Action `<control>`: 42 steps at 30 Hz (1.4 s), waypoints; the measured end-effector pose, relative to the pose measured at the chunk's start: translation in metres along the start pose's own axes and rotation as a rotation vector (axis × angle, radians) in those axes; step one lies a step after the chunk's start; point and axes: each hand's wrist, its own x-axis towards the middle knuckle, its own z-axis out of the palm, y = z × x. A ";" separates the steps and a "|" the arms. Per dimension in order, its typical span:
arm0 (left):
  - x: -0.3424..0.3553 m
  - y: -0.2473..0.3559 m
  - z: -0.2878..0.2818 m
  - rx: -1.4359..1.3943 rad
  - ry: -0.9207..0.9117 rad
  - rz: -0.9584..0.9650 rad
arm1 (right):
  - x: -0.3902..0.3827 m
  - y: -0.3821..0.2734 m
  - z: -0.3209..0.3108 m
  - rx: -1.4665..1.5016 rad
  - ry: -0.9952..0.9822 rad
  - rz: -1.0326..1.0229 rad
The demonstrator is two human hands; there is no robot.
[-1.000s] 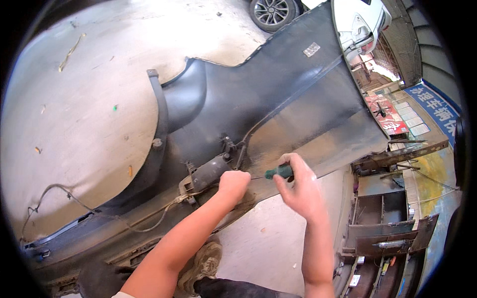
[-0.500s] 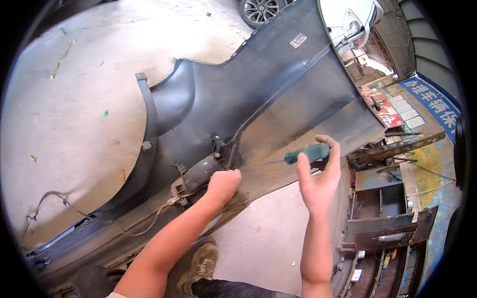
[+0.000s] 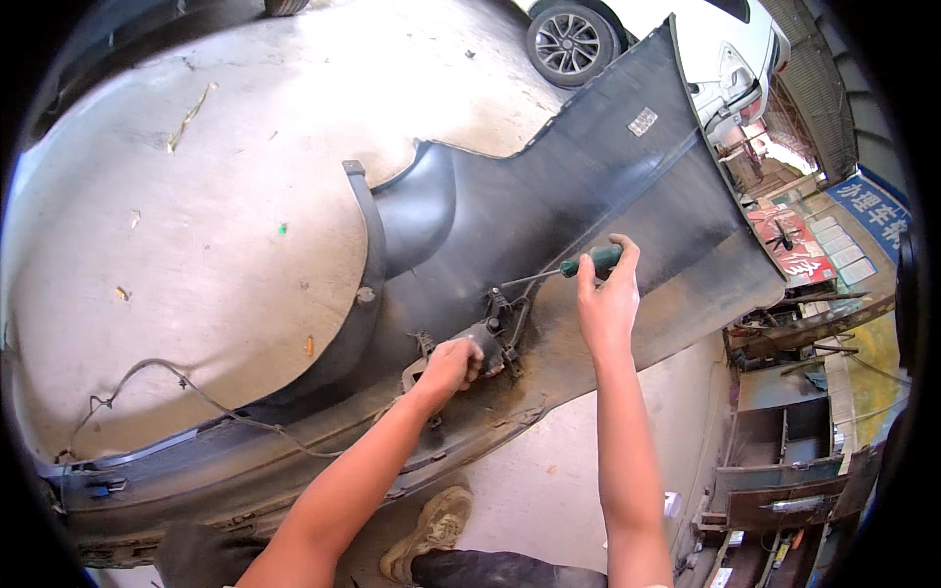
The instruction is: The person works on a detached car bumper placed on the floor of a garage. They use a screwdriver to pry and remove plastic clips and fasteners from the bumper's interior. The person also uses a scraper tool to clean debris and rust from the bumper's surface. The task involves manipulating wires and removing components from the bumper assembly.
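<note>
A large dark plastic car bumper (image 3: 559, 196) lies across the view, with dusty patches. My left hand (image 3: 451, 367) is closed on a dark cylindrical unit (image 3: 486, 343) bolted to its lower middle. My right hand (image 3: 608, 289) holds a green-handled screwdriver (image 3: 592, 261); its thin shaft points left to a small black bracket (image 3: 498, 298) just above the unit, its tip at or very near that bracket. A cable (image 3: 176, 377) loops from the bumper's lower part over the floor on the left.
A white car with an alloy wheel (image 3: 569, 41) stands behind at the top. Metal shelving (image 3: 784, 490) with tools, a long beam (image 3: 814, 318) and signboards line the right side. My shoe (image 3: 431, 529) is below the bumper on the pale floor (image 3: 176, 245).
My right hand has moved up, swinging the screwdriver to the bracket above the unit. My left hand now wraps round the unit. The view has shifted, so the scene sits further right.
</note>
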 end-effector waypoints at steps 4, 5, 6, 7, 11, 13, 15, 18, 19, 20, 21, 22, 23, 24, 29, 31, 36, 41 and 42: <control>-0.023 -0.011 -0.032 0.648 0.248 0.352 | 0.006 0.014 0.019 -0.008 0.030 -0.050; -0.028 -0.014 -0.036 0.727 0.307 0.365 | 0.007 0.016 0.022 -0.011 0.033 -0.056; -0.032 -0.019 -0.039 0.806 0.365 0.378 | 0.007 0.018 0.024 -0.016 0.035 -0.062; -0.036 -0.023 -0.043 0.883 0.422 0.390 | 0.008 0.018 0.025 -0.022 0.039 -0.068; -0.048 -0.035 -0.053 1.086 0.398 0.399 | 0.008 0.013 0.030 -0.006 0.029 -0.049; -0.050 -0.033 -0.050 1.107 0.374 0.431 | 0.011 0.017 0.030 -0.038 0.041 -0.072; -0.050 -0.034 -0.051 1.132 0.373 0.471 | 0.010 0.013 0.030 -0.048 0.044 -0.082; -0.050 -0.033 -0.054 1.169 0.340 0.454 | 0.010 0.008 0.029 -0.061 0.046 -0.076; -0.050 -0.034 -0.055 1.166 0.337 0.466 | 0.010 0.007 0.029 -0.065 0.046 -0.070; -0.049 -0.036 -0.056 1.163 0.333 0.477 | 0.010 0.006 0.029 -0.065 0.040 -0.066; -0.049 -0.037 -0.058 1.160 0.329 0.487 | 0.010 0.006 0.029 -0.064 0.034 -0.061; -0.049 -0.038 -0.059 1.166 0.316 0.464 | 0.010 0.006 0.029 -0.063 0.029 -0.057; -0.049 -0.037 -0.060 1.171 0.302 0.443 | 0.010 0.006 0.029 -0.068 0.031 -0.058; -0.049 -0.037 -0.060 1.175 0.287 0.421 | 0.009 0.007 0.030 -0.073 0.033 -0.059; -0.048 -0.040 -0.063 1.171 0.271 0.443 | 0.009 0.003 0.030 -0.077 0.036 -0.030; -0.048 -0.043 -0.064 1.163 0.274 0.452 | 0.010 0.002 0.030 -0.061 0.030 -0.019; -0.053 -0.035 -0.061 1.176 0.270 0.450 | 0.008 0.003 0.031 -0.075 0.033 -0.019; -0.053 -0.036 -0.062 1.172 0.266 0.457 | 0.007 0.002 0.031 -0.075 0.039 -0.013; -0.053 -0.036 -0.062 1.166 0.268 0.459 | 0.007 0.003 0.031 -0.073 0.036 -0.009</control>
